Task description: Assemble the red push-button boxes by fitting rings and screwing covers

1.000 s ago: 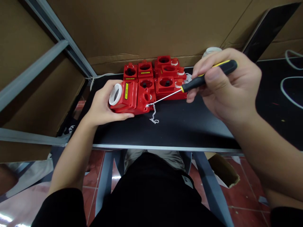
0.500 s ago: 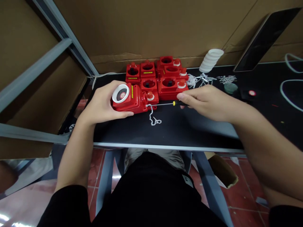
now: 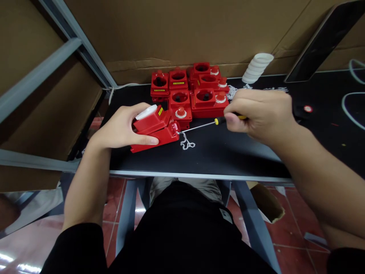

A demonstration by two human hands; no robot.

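Observation:
My left hand (image 3: 122, 127) is wrapped round a red plastic housing (image 3: 164, 131) with a white ring (image 3: 146, 112) on its raised part, holding it tilted on the black tabletop. In my right hand (image 3: 256, 114) is a screwdriver (image 3: 199, 125) with a black and yellow handle, closed in a fist. The screwdriver's tip meets the small end of the housing. A thin white chain (image 3: 187, 142) hangs from near that point and lies bunched on the table. Just behind stands a group of similar red housings (image 3: 209, 102) with round openings and red knobs.
A leaning stack of white rings (image 3: 257, 68) stands at the back right. Small metal parts lie partly hidden behind my right hand. A dark flat panel (image 3: 325, 42) leans on the cardboard wall (image 3: 185, 34). Grey metal framing (image 3: 37, 82) borders the left side.
My left hand has tipped the housing, so its white ring now shows edge-on. My right hand has risen slightly and turned into a fist round the handle, with the screwdriver now slanted.

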